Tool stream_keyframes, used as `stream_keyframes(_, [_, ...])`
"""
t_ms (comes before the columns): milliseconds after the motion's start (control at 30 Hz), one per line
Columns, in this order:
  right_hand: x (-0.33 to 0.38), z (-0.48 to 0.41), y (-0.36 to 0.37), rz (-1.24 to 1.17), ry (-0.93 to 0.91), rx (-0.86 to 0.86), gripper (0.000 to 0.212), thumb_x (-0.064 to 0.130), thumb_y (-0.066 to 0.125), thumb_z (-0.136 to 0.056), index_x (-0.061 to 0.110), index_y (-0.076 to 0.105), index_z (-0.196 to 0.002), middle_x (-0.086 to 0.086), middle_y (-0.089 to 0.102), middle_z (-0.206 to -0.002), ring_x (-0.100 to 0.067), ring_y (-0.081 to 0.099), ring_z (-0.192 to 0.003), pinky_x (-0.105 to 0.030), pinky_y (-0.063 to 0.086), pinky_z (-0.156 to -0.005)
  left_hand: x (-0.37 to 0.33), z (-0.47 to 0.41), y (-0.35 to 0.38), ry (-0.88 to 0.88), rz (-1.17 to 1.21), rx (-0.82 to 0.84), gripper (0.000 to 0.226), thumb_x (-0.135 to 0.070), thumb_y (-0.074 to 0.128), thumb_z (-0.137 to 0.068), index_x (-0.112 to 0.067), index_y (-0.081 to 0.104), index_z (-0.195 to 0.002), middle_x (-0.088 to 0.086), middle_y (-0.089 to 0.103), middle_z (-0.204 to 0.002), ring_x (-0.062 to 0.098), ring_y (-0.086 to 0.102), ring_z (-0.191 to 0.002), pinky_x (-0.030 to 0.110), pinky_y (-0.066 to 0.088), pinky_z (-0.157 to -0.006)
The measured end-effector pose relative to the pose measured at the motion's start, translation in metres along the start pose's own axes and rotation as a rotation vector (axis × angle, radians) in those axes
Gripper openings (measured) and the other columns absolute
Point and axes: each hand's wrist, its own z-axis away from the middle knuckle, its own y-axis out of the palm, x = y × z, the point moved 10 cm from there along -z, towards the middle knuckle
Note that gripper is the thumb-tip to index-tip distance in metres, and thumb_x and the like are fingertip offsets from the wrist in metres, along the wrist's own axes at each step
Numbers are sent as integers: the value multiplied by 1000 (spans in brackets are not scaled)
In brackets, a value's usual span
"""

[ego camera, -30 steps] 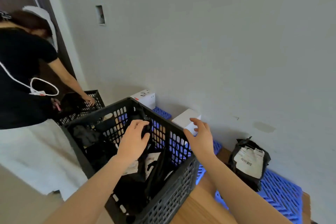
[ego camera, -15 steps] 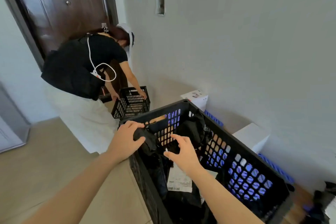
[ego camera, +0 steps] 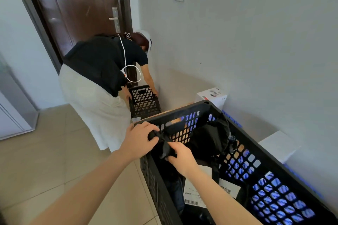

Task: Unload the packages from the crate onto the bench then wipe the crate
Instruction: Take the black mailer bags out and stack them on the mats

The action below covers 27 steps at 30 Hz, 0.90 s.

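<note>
Step in hand, as we read it: lifting one black poly mailer [ego camera: 163, 145] out of the crate [ego camera: 173, 113]. Our left hand [ego camera: 139, 140] is curled tight round the mailer's bunched top, right at the crate's corner. Our right hand [ego camera: 182, 157] pinches the same mailer just below the left, so both hands are clamped on one package. The mailer is inside the crate, top about level with the rim, body hanging below our right hand. We lift straight up until the bottom clears the rim before swinging; slack film will likely snag on the perforated wall beside the left knuckles. Better to move the right hand under the body, since gripping film alone risks a tear. We can't judge the weight from here. Beyond the right hand sits a crumpled black bag [ego camera: 210, 137], and under the right forearm lie flat mailers [ego camera: 192, 195] with white barcode labels; none should ride up with ours. The bench is mostly hidden by the crate. A white printed box [ego camera: 212, 96] and a plain white box [ego camera: 278, 144] sit past the crate wall off our right hand, so we pick a drop spot that misses them. Another person [ego camera: 95, 71] bends over a smaller black crate [ego camera: 144, 100] ahead of the left hand; we swing away from them. Wiping waits: plenty left inside.
</note>
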Motion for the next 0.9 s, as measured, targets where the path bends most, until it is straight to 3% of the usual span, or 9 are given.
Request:
stream_keyframes(100, [-5, 2, -19, -131, 69, -121, 34, 12, 55, -92, 23, 60, -124, 7, 63, -112, -11, 57, -108, -21, 44, -93, -9, -2, -3, 33, 27, -29, 31, -46, 48, -93, -34, 61, -119, -16, 57, -124, 9, 49, -121, 34, 19, -109])
stream_keyframes(200, [-4, 10, -49, -220, 86, -223, 29, 12, 51, -95, 22, 59, -121, 10, 63, -94, -3, 57, -83, -9, 41, -68, -23, -2, -7, 72, 82, -43, 58, -62, 35, -86, -31, 54, -131, -12, 50, -137, 12, 45, -128, 36, 27, -111])
stream_keyframes(300, [-9, 24, -88, -306, 106, -361, 31, 16, 49, -97, 24, 52, -128, 10, 61, -85, -8, 55, -68, -12, 41, -55, -36, -2, -8, 64, 215, -72, 63, -57, 52, -91, -30, 37, -146, -8, 32, -152, 15, 34, -139, 39, 33, -114])
stream_keyframes(400, [-12, 47, -126, -402, 114, -468, 37, 19, 49, -98, 28, 47, -133, 17, 60, -88, -20, 63, -85, -28, 53, -77, -62, 0, 0, 54, 278, -16, 77, -55, 63, -85, -43, 22, -148, -8, 23, -155, 16, 31, -141, 46, 34, -115])
stream_keyframes(500, [-20, 71, -156, -539, 120, -527, 40, 21, 50, -97, 34, 45, -135, 11, 63, -108, -13, 62, -98, -41, 52, -93, -100, 5, 13, 58, 349, 77, 95, -58, 72, -77, -52, 11, -149, -6, 25, -157, 15, 27, -144, 47, 29, -117])
stream_keyframes(567, [-28, 91, -175, -658, 125, -538, 40, 22, 50, -97, 38, 45, -133, 6, 63, -118, -15, 61, -107, -46, 52, -94, -133, 10, 21, 100, 394, 132, 103, -60, 75, -72, -55, 5, -148, -9, 27, -158, 13, 24, -146, 46, 26, -119])
stream_keyframes(667, [-37, 133, -204, -719, 102, -566, 37, 23, 47, -99, 45, 42, -129, 1, 62, -122, -19, 62, -108, -41, 55, -89, -185, 21, 33, 163, 468, 215, 108, -57, 78, -70, -59, -2, -144, -18, 23, -158, 9, 21, -146, 41, 22, -120])
stream_keyframes(767, [-49, 183, -235, -701, 85, -656, 40, 29, 46, -99, 50, 37, -132, 2, 65, -119, -18, 64, -105, -46, 53, -92, -236, 36, 45, 196, 485, 258, 115, -60, 78, -66, -60, -6, -144, -12, 26, -157, 14, 28, -143, 37, 28, -115])
stream_keyframes(900, [-71, 253, -268, -725, 101, -770, 50, 31, 48, -99, 45, 28, -142, -13, 67, -105, -21, 66, -97, -43, 54, -89, -298, 60, 55, 201, 526, 226, 110, -58, 79, -69, -62, -3, -142, -2, 34, -130, 14, 40, -116, 28, 37, -94])
